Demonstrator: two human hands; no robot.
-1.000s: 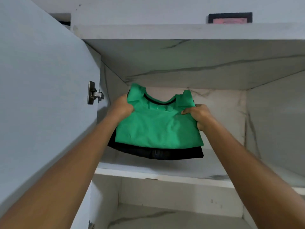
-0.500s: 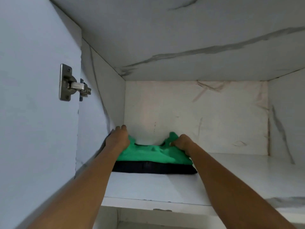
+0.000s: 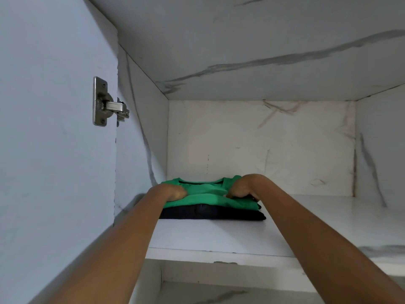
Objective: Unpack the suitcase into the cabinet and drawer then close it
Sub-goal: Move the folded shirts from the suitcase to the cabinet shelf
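Possibly going wrong: the folded green cloth shirt point(image 3: 208, 194) lies on top of a folded black garment point(image 3: 212, 215). Fingers drawn back carelessly could drag the top layer forward and spoil the fold.
Cause: both hands have fabric in their grasp, so a release that is not clean would pull the cloth along.
Second risk: the stack sits near the compartment's left side wall, and the forearm hides whether it touches. A shove could bunch it there.
Left hand point(image 3: 173, 191): fingers bent down over the shirt's left edge, gripping the cloth.
Right hand point(image 3: 243, 187): fingers curled under at the shirt's right edge, pinching it.
White marble-patterned cabinet shelf point(image 3: 219, 238): carries the two-garment stack at the centre of the frame, set back from the front lip.
Lower compartment point(image 3: 219, 290): only a strip shows at the bottom of the frame, and its contents cannot be told.
Pale cabinet door point(image 3: 54, 128): stands open at the left of the frame on a steel hinge point(image 3: 105, 104), not yet closed.
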